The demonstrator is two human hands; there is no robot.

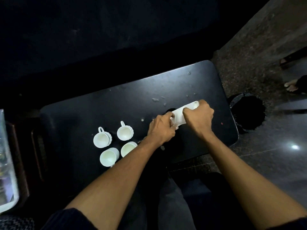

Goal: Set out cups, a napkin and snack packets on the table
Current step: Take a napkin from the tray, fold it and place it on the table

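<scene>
Several white cups stand upright in a cluster on the black table (99, 112): one at the far left (101, 138), one behind it to the right (125, 132), one at the front left (108, 157), and one (128, 148) partly hidden by my left forearm. A white folded napkin (180, 115) lies right of the cups. My left hand (162, 128) pinches its near-left end. My right hand (198, 117) grips its far-right part with curled fingers. No snack packets are visible.
Small pale specks and wet spots dot the table's far right part (156, 99). A black lined bin (246, 112) stands on the speckled floor beside the table's right edge. Someone's foot (290, 85) shows at far right. A bright tray or case edge (6, 156) sits at far left.
</scene>
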